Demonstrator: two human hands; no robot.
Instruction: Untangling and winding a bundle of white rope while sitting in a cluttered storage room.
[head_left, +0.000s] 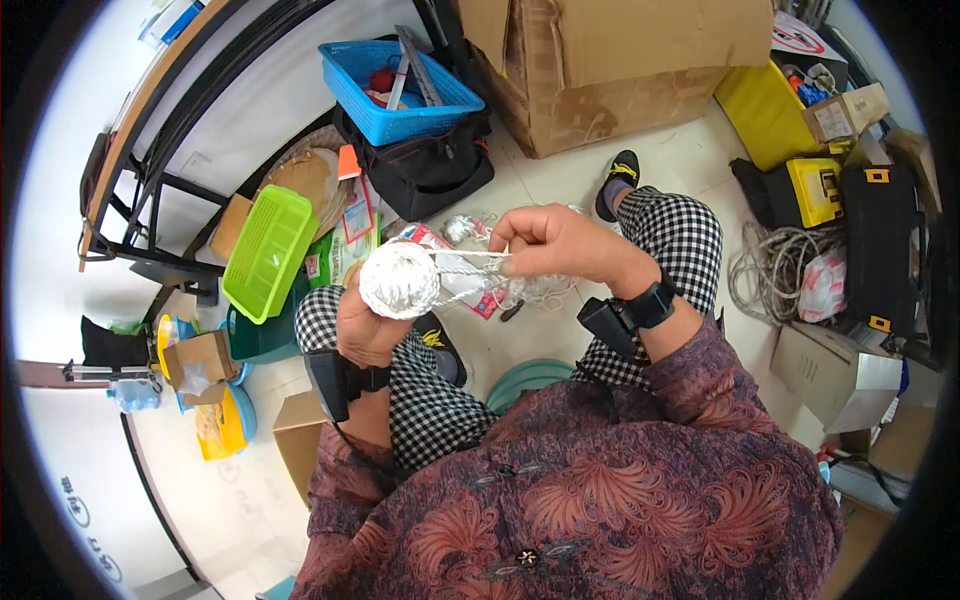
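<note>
My left hand (367, 326) grips a round white cord piece (400, 279) with a braided-looking rim, and most of its fingers are hidden behind it. Several white cord strands (465, 262) stretch from that piece to my right hand (555, 244), where thumb and forefinger pinch them. Whether the right hand also holds a small tool is hidden. Below the strands, loose white cord (547, 292) lies in a tangle on the tiled floor. Another white bundle (463, 229) rests farther forward, near a red-and-white packet (427, 238).
A blue plastic basket (405, 124) sits on a black bag (427, 169) ahead, beside a large cardboard box (615, 105). To the left stands a green basket (270, 251). Coiled cable (765, 270) and a black case (877, 247) lie right. A teal stool (525, 379) shows beneath me.
</note>
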